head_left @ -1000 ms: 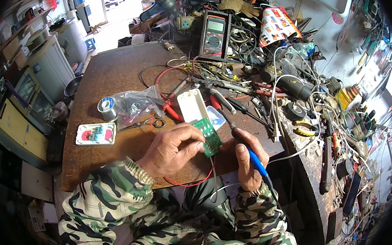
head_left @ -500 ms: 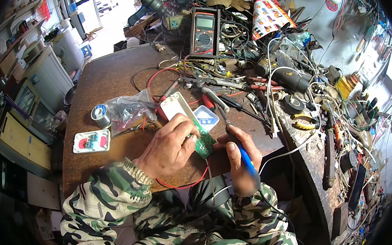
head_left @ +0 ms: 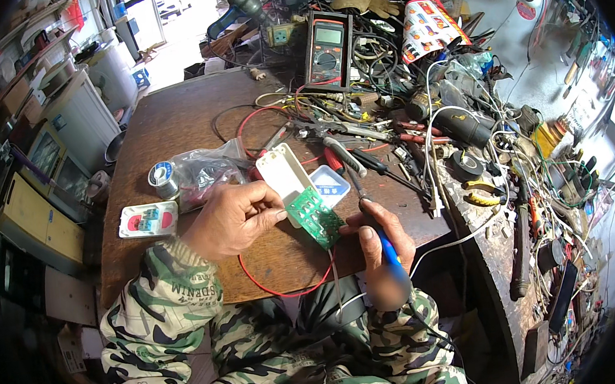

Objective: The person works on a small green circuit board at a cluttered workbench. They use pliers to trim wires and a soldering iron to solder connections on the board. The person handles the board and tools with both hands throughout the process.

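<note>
A green circuit board [head_left: 315,216] with several solder joints lies tilted over a cream plastic case [head_left: 281,166]. My left hand [head_left: 231,219] is closed at the board's left edge, thumb and fingertips pinched together; what they hold, if anything, is too small to make out. A blue-handled soldering iron [head_left: 388,249] rests in my right hand [head_left: 383,238], its metal shaft pointing up and away past the board. The fingertips of that hand touch the board's right corner. Behind the board sits a translucent plastic lid [head_left: 329,184]. A red wire [head_left: 281,294] loops below the board.
Left of my hands are a solder spool [head_left: 162,178], a clear plastic bag [head_left: 207,173] and a white tray [head_left: 148,220] with small blue parts. A multimeter [head_left: 327,50] stands at the back. Pliers [head_left: 482,197], tape [head_left: 466,166] and tangled cables crowd the right side.
My left hand has shifted left from over the board to its left edge, uncovering more of the board. My right hand still holds the soldering iron, nearly in the same place.
</note>
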{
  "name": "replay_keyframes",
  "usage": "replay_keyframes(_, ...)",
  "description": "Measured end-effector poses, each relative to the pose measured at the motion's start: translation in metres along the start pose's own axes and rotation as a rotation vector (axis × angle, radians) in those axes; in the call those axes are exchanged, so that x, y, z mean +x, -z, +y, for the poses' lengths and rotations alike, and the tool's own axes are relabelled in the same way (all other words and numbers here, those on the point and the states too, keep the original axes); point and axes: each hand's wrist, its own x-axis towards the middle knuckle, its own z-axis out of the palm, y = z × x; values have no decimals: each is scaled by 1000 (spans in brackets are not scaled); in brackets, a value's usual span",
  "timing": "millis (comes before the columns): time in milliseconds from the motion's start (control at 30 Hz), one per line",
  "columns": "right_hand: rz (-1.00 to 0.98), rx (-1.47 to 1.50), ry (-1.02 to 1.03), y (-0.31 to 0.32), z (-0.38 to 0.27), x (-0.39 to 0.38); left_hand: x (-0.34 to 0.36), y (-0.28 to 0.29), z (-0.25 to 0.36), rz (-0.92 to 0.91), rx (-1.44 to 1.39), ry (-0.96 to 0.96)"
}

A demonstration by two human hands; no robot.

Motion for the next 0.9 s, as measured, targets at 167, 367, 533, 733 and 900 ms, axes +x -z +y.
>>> replay_keyframes(167, -9, 3, 9, 1, 0, 1, -1, 10, 11, -52, -87, 156)
replay_keyframes(367, -10, -21, 29, 0, -1, 1, 1, 15, 6, -14, 134, -232)
replay_keyframes(533, -5, -20, 30, -1, -2, 1, -1, 8, 7, 75, 128, -96)
replay_keyframes(733, -12, -29, 41, 1, 0, 1, -4, 0, 23, 108, -120, 137)
replay_keyframes(900, -26, -33, 42, 0, -2, 1, 1, -17, 26, 209, 290, -362)
